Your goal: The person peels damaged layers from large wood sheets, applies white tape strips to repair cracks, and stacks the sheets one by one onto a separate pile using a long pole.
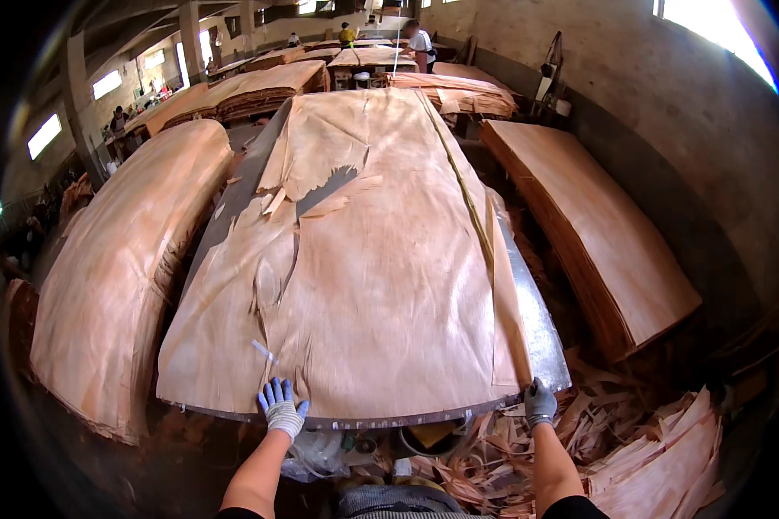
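We see a wide veneer sheet (381, 285) lying flat over a grey counter (541, 333), covering nearly all of it; the sheet is torn and split near its far left part, where the bare counter shows through. Our left hand (281, 406), in a light glove, lies flat with fingers spread on the sheet's near edge, its grip wide and pressing rather than clasping. Our right hand (540, 403), in a grey glove, is at the near right corner, its grip closed on the end of a narrow veneer strip (504, 294) that runs along the sheet's right side.

Just left of the counter lies a veneer stack (117, 277), and another stack (597, 233) sits to the right by the wall (692, 112). Veneer scraps (649, 458) litter the floor below the right hand. Far off, more stacks (260, 86) and people (421, 45) stand.
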A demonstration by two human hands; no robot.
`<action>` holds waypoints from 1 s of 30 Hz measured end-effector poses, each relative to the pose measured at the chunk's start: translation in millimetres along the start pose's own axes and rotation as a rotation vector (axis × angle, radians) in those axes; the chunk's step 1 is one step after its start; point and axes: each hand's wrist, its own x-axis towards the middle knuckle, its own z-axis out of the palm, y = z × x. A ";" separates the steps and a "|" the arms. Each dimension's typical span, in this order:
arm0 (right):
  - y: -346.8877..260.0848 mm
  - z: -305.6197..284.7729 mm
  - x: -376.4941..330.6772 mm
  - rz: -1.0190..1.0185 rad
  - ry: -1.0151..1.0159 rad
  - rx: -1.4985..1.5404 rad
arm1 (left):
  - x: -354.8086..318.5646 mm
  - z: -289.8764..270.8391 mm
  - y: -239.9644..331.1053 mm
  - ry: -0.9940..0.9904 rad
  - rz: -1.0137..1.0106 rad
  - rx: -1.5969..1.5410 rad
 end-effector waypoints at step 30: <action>12.7 5.6 20.6 -0.050 0.019 0.072 | 2.6 -20.5 19.1 -0.091 0.055 0.089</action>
